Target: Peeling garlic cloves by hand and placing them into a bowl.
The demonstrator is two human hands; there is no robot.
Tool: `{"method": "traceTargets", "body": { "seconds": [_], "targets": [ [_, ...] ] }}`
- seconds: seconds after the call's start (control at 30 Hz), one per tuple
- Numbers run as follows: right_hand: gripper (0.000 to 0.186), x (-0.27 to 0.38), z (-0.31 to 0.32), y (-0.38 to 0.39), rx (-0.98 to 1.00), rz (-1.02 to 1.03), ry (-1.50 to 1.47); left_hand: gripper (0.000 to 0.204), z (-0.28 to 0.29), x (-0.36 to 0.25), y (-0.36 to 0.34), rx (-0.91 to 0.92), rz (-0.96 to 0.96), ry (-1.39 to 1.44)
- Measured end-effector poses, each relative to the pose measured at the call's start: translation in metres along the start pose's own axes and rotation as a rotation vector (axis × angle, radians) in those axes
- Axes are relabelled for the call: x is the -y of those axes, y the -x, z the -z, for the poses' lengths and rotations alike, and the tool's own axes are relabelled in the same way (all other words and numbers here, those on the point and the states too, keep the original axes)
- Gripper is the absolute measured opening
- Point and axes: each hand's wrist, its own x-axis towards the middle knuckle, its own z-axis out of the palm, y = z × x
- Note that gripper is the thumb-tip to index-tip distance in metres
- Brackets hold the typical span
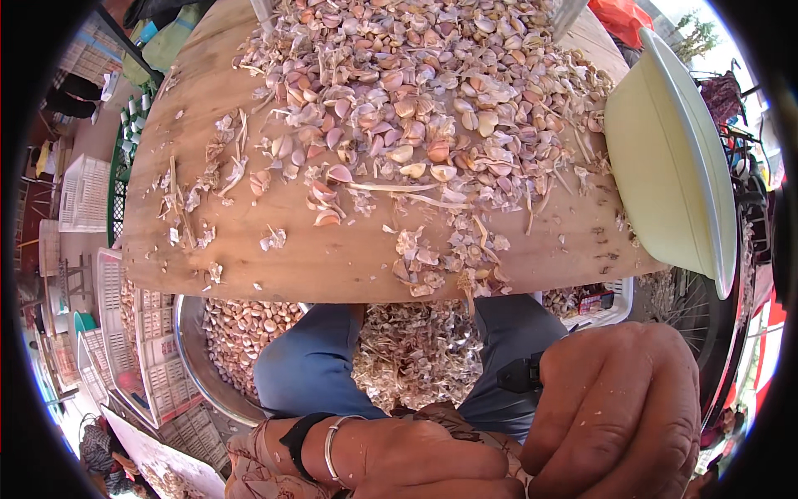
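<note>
My left hand [432, 461], a silver bangle and a black band at its wrist, is close to my body at the lower edge. Its fingers are curled in. Beside it, my right hand [619, 407] is also closed, its knuckles toward me. The two hands nearly meet, and whatever their fingers hold is hidden. Beyond them, a heap of garlic cloves [440, 150] with pinkish skins covers the far part of a wooden tabletop [332, 279]. Loose papery skins and dry stalks [453, 249] lie toward its near edge.
A pale green basin [665, 158] leans on its side at the table's right edge. Below the table, a metal basin [189, 349] of cloves stands by my left leg. Garlic skins [420, 349] pile up between my legs. Plastic crates [158, 349] stand at the left, a wheel [694, 308] at the right.
</note>
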Motion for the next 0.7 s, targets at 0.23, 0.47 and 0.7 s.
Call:
{"method": "traceTargets", "body": {
  "seconds": [0.23,0.47,0.7],
  "targets": [
    [0.009,0.013,-0.049,0.006,-0.022,-0.304,0.364,0.021,-0.008,-0.081,-0.007,-0.227,0.344,-0.023],
    [0.016,-0.039,-0.061,0.015,0.233,-0.024,1.174,0.022,0.068,-0.091,0.009,-0.354,0.738,-0.236],
    [0.019,-0.153,-0.095,0.032,0.023,-0.466,0.784,0.016,0.124,-0.138,0.014,-0.511,0.760,-0.399]
  ]
}}
